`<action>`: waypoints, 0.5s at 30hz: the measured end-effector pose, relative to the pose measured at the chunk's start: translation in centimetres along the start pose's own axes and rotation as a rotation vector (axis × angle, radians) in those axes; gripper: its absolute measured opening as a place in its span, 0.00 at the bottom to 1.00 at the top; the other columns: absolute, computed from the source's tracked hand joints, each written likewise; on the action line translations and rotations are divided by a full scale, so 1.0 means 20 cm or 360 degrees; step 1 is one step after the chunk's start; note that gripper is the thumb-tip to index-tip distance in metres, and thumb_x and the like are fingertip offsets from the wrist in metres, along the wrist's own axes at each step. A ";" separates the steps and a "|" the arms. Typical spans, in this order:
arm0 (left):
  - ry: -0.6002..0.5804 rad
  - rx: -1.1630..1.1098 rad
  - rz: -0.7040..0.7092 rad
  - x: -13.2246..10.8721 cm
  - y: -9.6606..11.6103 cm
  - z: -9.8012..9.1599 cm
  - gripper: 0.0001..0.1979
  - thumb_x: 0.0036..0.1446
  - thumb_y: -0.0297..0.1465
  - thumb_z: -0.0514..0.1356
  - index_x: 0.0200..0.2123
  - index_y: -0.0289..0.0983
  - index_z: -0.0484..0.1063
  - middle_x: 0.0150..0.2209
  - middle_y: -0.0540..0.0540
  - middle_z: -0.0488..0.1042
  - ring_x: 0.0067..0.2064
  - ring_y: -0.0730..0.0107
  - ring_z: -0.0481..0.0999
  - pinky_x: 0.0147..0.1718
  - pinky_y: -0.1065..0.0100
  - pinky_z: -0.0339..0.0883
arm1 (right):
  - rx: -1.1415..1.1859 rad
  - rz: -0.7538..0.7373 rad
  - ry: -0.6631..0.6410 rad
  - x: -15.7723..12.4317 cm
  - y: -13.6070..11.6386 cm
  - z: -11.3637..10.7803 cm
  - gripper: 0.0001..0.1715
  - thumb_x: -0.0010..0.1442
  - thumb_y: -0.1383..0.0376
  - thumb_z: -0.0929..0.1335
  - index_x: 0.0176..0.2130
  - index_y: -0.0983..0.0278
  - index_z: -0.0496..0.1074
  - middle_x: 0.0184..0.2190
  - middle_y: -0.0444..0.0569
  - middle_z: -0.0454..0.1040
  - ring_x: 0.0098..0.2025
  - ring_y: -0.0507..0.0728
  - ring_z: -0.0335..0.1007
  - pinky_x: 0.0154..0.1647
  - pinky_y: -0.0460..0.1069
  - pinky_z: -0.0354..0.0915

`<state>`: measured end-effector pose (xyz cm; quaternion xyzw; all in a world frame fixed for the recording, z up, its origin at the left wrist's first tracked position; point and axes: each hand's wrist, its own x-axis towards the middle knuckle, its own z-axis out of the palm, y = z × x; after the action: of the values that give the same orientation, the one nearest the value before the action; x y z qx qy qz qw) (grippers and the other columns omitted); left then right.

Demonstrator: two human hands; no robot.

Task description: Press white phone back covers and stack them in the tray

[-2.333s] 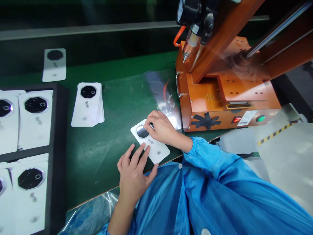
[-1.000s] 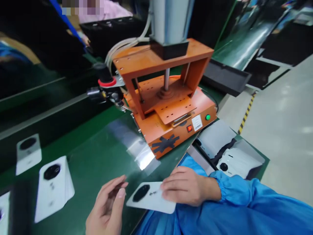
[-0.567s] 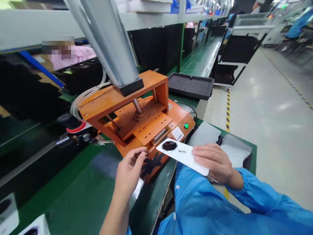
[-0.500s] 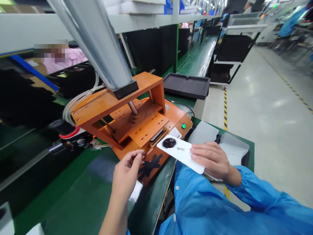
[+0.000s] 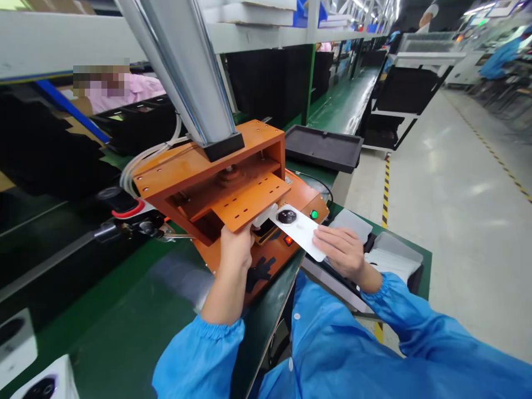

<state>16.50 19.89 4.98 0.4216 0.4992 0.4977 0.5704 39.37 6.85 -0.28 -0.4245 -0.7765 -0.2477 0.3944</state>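
Note:
My right hand (image 5: 341, 252) is closed on the lower end of a white phone (image 5: 301, 230), its back with the round black camera ring (image 5: 286, 216) facing up. The phone's camera end is beside the front of an orange press (image 5: 233, 194). My left hand (image 5: 238, 249) reaches under the front edge of the press's perforated plate (image 5: 253, 199). That plate hides most of its fingers, so I cannot tell what they hold. A white piece (image 5: 265, 216) shows under the plate close to the fingertips, above a dark nest (image 5: 266, 231).
A metal cylinder (image 5: 187, 72) rises from the press. A green button (image 5: 313, 214) glows on its right. Behind is a black tray (image 5: 324, 147); at right lie wrapped white pieces (image 5: 394, 257). More white phones (image 5: 45, 382) lie at lower left. A person in pink (image 5: 124, 91) sits opposite.
The press plate has risen. My left hand has moved forward and up, under the plate. My right hand has brought the phone slightly up and left, nearer the press.

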 end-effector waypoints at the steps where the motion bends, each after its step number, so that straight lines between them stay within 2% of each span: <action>1: 0.0044 -0.0029 0.0019 -0.01 0.00 0.00 0.26 0.42 0.46 0.70 0.40 0.37 0.70 0.27 0.53 0.70 0.23 0.79 0.64 0.18 0.76 0.43 | 0.0017 0.0011 0.0024 0.02 0.01 0.05 0.20 0.69 0.72 0.63 0.57 0.62 0.74 0.51 0.54 0.81 0.59 0.59 0.76 0.50 0.54 0.70; 4: 0.0053 -0.0051 -0.0003 -0.14 -0.01 -0.08 0.19 0.45 0.42 0.69 0.36 0.36 0.71 0.24 0.55 0.65 0.21 0.83 0.56 0.18 0.76 0.44 | 0.0053 0.0036 0.0075 0.11 0.07 0.22 0.19 0.70 0.71 0.63 0.56 0.59 0.75 0.51 0.51 0.81 0.58 0.57 0.76 0.51 0.53 0.69; 6: -0.0001 -0.0003 -0.0093 -0.29 -0.06 -0.20 0.17 0.48 0.42 0.69 0.36 0.36 0.73 0.25 0.53 0.68 0.23 0.81 0.61 0.19 0.77 0.51 | 0.0083 0.0014 0.0026 0.18 0.10 0.33 0.18 0.72 0.69 0.62 0.55 0.58 0.76 0.51 0.50 0.81 0.58 0.56 0.76 0.51 0.54 0.68; 8: -0.0018 0.0111 -0.0203 -0.46 -0.12 -0.33 0.19 0.51 0.44 0.67 0.40 0.36 0.75 0.30 0.50 0.73 0.29 0.75 0.69 0.24 0.76 0.61 | 0.0137 -0.0048 -0.0107 0.25 0.12 0.44 0.19 0.74 0.68 0.60 0.55 0.58 0.76 0.53 0.50 0.80 0.59 0.56 0.74 0.52 0.55 0.68; 9: 0.0008 0.0198 -0.0238 -0.55 -0.16 -0.39 0.20 0.53 0.46 0.66 0.40 0.37 0.76 0.31 0.50 0.74 0.31 0.72 0.71 0.26 0.75 0.63 | 0.0174 -0.0091 -0.0190 0.29 0.13 0.49 0.20 0.74 0.67 0.59 0.55 0.58 0.76 0.54 0.50 0.80 0.60 0.57 0.74 0.53 0.55 0.67; 12: 0.0017 0.0524 -0.0301 -0.78 -0.27 -0.53 0.21 0.60 0.51 0.59 0.38 0.38 0.75 0.27 0.51 0.72 0.29 0.70 0.69 0.26 0.73 0.61 | 0.0273 -0.0178 -0.0433 0.40 0.13 0.57 0.20 0.74 0.67 0.58 0.56 0.61 0.74 0.55 0.53 0.79 0.58 0.58 0.74 0.52 0.56 0.66; 15: -0.0226 0.0814 -0.0281 -0.92 -0.35 -0.59 0.21 0.66 0.50 0.54 0.34 0.39 0.74 0.25 0.51 0.69 0.28 0.70 0.67 0.27 0.71 0.59 | 0.0320 -0.0173 -0.0640 0.49 0.13 0.59 0.19 0.74 0.66 0.59 0.55 0.62 0.75 0.53 0.52 0.80 0.55 0.59 0.74 0.51 0.56 0.65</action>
<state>5.81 0.55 -0.79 0.5404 0.6023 0.2732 0.5201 33.58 21.12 1.20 -0.3815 -0.8820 -0.1004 0.2580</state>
